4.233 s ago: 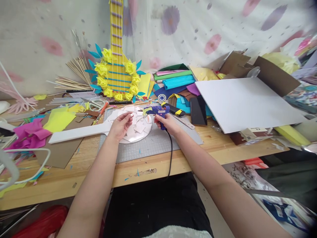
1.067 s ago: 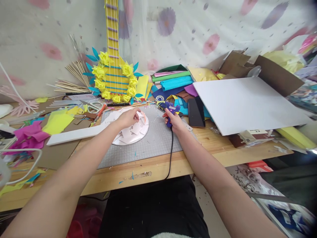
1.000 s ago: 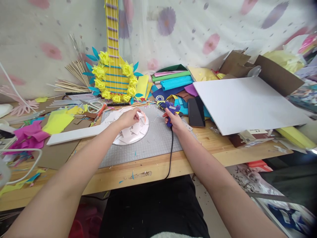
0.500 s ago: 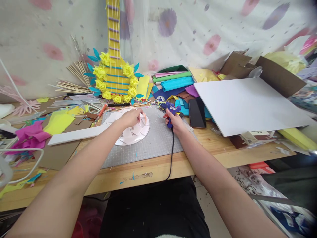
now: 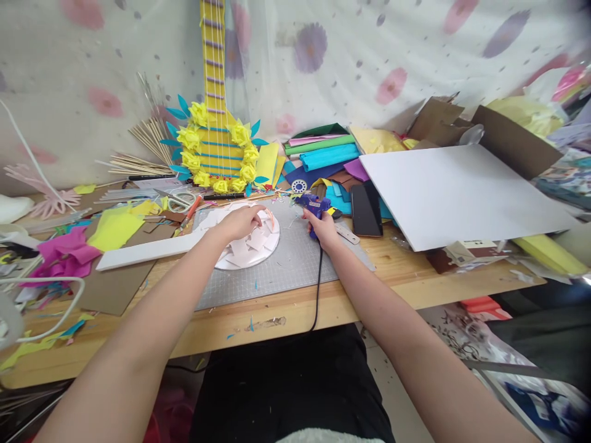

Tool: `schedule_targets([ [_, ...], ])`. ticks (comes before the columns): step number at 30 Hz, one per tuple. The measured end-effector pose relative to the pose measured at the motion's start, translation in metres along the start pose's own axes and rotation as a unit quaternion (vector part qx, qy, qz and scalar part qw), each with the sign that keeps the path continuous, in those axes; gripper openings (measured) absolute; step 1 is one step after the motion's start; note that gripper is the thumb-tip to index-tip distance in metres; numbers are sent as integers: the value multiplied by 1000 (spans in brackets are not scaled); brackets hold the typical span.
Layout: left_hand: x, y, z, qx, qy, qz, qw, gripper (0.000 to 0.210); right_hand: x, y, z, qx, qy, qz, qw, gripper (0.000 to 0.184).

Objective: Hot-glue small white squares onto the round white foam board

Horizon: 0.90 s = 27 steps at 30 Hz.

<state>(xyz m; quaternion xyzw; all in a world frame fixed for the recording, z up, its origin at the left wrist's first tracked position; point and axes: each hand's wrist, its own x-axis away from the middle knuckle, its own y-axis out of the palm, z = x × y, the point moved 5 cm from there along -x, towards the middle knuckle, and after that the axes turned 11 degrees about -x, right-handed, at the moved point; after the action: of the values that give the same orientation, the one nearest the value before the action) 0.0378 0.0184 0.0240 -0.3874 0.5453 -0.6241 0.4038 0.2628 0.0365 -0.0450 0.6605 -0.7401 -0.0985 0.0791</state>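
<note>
My right hand is wrapped round the handle of a purple hot glue gun, held over the right part of the grey cutting mat. Its nozzle end points left. My left hand rests on a round white foam-board piece covered with overlapping pale pink paper scraps. Those fingers are curled down on the scraps, and what they pinch, if anything, is hidden. A thin orange-pink strip curves beside the fingertips. From the round piece a long white strip reaches left.
A yellow guitar-shaped craft with paper flowers stands behind the mat. Scissors and an orange-handled cutter lie left; a phone and a large white board lie right. The glue gun's black cord hangs over the table edge.
The view has shifted slightly. The glue gun has turned a little in my right hand's hold, uncovering more of a metal tool beside it. My left hand stays on the paper scraps.
</note>
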Motion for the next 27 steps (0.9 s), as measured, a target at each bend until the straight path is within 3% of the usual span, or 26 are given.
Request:
schedule_targets([
  [3,10,-4,-3,61,-24,46,997,53,3,3,1,116,-19,-9,993,35],
  [6,23,-5,-16,127,-63,145,979,43,7,5,-4,197,-46,-5,979,35],
  [9,43,-3,-42,158,-153,282,934,25,11,6,-9,239,-55,16,969,35],
  [12,68,5,-69,171,-245,350,888,10,13,7,-12,256,-55,27,965,36],
  [18,116,11,-90,98,-276,467,834,18,10,6,-9,249,-60,24,966,40],
  [22,131,13,-99,76,-308,493,811,26,8,4,-2,238,-53,19,970,42],
  [27,126,14,-105,85,-317,463,823,21,6,3,1,220,-41,17,974,42],
])
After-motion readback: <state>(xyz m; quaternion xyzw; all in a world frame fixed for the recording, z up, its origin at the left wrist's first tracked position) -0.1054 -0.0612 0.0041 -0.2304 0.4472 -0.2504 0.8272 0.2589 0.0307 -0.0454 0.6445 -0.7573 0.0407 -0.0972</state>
